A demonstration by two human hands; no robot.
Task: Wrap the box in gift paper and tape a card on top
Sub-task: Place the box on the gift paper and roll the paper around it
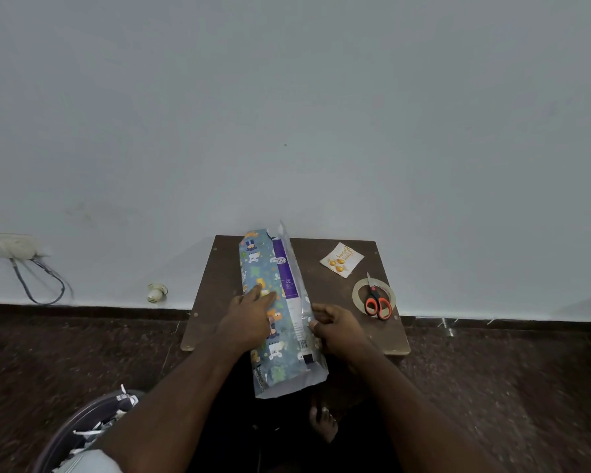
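A long box (287, 285), purple and white, lies lengthwise on a small brown table (338, 291). Blue gift paper (256, 268) with cartoon prints is folded over its left side; a strip of the box still shows. My left hand (249, 319) presses flat on the paper over the box. My right hand (338, 331) pinches the raised right edge of the paper beside the box. A small white card (342, 260) with gold print lies at the table's far right.
A tape roll (359, 295) lies on the table's right side with orange-handled scissors (376, 302) resting across it. A bin with paper scraps (93, 428) stands on the floor at lower left. A wall socket with cables (17, 249) is on the left wall. My bare foot (323, 423) shows under the table.
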